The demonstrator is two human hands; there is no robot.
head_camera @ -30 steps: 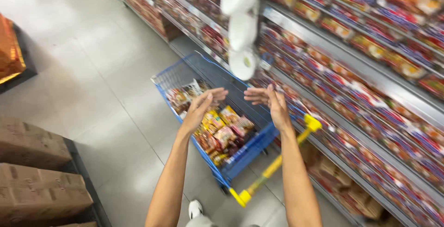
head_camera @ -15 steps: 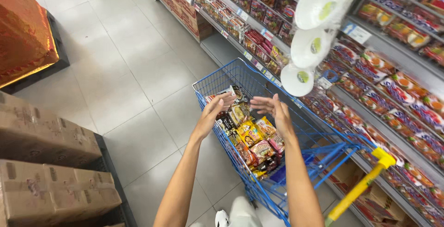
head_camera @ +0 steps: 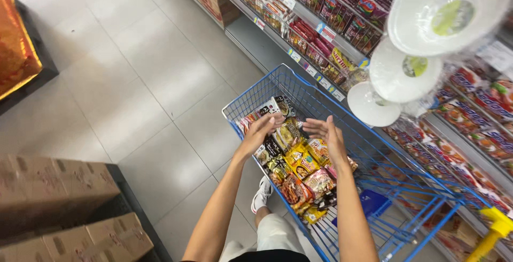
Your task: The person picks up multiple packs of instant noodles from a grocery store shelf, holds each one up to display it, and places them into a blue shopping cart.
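Here, nearest the camera, both bare forearms run up and away from the body over a blue wire shopping cart (head_camera: 427,208) with a yellow handle at its near right corner. The left hand (head_camera: 260,129) is loose, fingers half curled, grasping nothing; its fingertips lie at or just above a dark flat packet at the top of the load. Contact cannot be told for sure. The right hand (head_camera: 330,136) is released too, palm turned inward toward the left, fingers spread, held apart from the goods below.

The hands face each other across a narrow gap. Directly under and between them lies the heap of bright flat snack and noodle packets (head_camera: 302,174), yellow, red, orange and black. The heap's long axis runs along the cart, from near right to far left, roughly in line with the forearms. The heap sits below both palms and extends back toward the body; the left hand is the nearer to it, the right hovers higher.

Beside the cart on the right, just beyond the right hand, white round disposable plates in clear wrap (head_camera: 406,75) hang in a column from the shelf edge. Farther on, grey metal store shelves (head_camera: 299,27) carry rows of packaged goods. To the left: pale grey floor tiles (head_camera: 133,80) and brown cardboard boxes (head_camera: 53,187).
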